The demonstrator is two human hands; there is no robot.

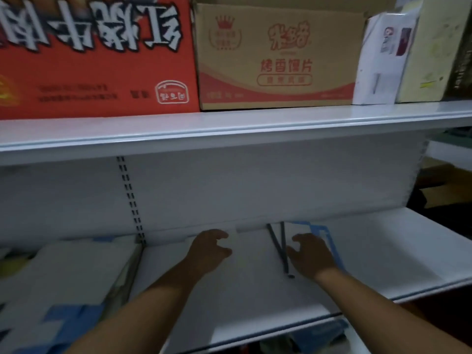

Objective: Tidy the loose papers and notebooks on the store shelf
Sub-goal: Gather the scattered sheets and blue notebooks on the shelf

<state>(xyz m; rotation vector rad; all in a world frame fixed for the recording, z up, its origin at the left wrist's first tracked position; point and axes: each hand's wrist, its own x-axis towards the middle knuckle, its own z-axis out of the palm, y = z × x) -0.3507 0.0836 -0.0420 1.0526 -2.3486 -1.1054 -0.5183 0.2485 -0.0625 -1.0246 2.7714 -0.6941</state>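
Note:
Loose white papers [252,249] lie flat at the back of the white lower shelf [383,251], one with a blue printed border [323,232] at the right. Two dark pens [281,247] rest on them. My left hand [208,247] hovers over the left part of the papers, fingers curled and apart, holding nothing. To the right of the pens, my right hand [310,254] lies on the blue-bordered sheet with its fingers spread. The view is blurred.
White and blue flat cartons [63,277] fill the shelf bay to the left. On the upper shelf [229,129] stand a red box [94,54], a tan cardboard box [278,57], a white packet [380,60] and a pale yellow box [431,52].

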